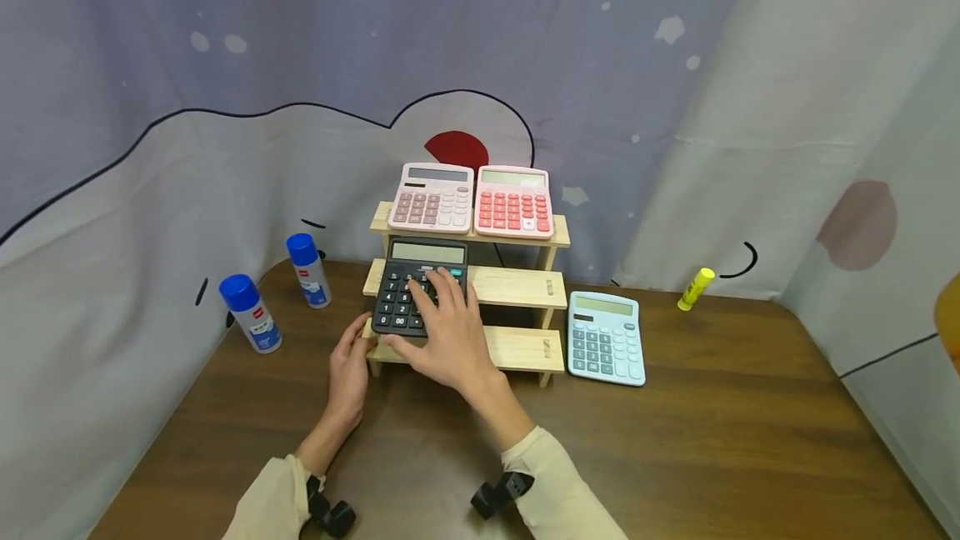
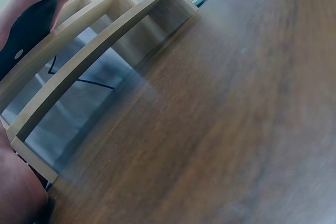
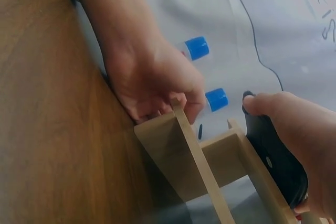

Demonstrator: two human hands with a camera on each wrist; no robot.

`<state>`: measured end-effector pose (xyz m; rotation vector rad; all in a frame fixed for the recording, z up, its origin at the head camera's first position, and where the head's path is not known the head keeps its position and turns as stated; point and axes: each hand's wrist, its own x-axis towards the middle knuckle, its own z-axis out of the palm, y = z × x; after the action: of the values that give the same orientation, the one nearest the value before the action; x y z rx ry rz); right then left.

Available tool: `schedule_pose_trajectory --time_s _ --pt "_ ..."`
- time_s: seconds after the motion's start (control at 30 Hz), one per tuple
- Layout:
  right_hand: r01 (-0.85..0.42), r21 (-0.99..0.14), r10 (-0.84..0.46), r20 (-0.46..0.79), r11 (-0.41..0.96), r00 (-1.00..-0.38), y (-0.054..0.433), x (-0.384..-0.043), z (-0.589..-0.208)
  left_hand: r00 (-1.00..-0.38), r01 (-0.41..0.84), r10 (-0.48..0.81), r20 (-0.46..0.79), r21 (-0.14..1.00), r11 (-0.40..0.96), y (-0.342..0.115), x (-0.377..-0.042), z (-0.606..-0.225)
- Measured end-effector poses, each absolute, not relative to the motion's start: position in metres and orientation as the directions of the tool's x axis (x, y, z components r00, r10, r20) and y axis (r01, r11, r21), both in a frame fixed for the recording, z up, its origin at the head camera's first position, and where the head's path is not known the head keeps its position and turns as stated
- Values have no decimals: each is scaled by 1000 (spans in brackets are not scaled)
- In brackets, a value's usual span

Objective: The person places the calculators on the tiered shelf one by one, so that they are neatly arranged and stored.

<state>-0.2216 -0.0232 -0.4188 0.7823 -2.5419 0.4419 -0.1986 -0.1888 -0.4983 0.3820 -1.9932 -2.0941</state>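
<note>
A black calculator (image 1: 427, 252) leans on the light wooden three-step stand (image 1: 517, 348), covering the left part of its middle shelf. My right hand (image 1: 453, 340) holds this calculator, fingers spread over its keys and thumb at the lower left edge. From the right wrist view, the thumb hooks over one corner of the dark casing. My left hand (image 1: 349, 373) grips the left end of the bottom shelf; its thumb and fingers lie around the board in the right wrist view (image 3: 152, 74). On the top shelf, a pale pink calculator (image 1: 432, 198) stands beside a pink calculator with red keys (image 1: 513, 202).
A light blue calculator (image 1: 606, 338) leans at the stand's right side. Two blue-capped bottles (image 1: 252, 315) (image 1: 309, 272) stand at the left of the brown table (image 1: 712, 440). Toward the back right is a yellow glue stick (image 1: 696, 288), near the patterned curtain (image 1: 637, 107).
</note>
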Motion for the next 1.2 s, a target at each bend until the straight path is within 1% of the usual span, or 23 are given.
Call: schedule_pose_trajectory --time_s 0.4,0.63,0.97,1.2 --pt "-632 -215 -468 507 744 -724 -19 -231 -420 -945 -18 -325 -34 999 -51 -188 -199 -499" --pt "-645 -193 -483 515 740 -708 -20 -232 -419 -943 -22 -331 -40 998 -59 -189 -199 -497" --pt "-639 -178 -480 521 748 -706 -20 -228 -420 -946 -18 -321 -36 998 -60 -188 -199 -496" --pt "-650 -148 -515 492 745 -702 -17 -228 -420 -946 -17 -323 -33 998 -52 -190 -199 -499"
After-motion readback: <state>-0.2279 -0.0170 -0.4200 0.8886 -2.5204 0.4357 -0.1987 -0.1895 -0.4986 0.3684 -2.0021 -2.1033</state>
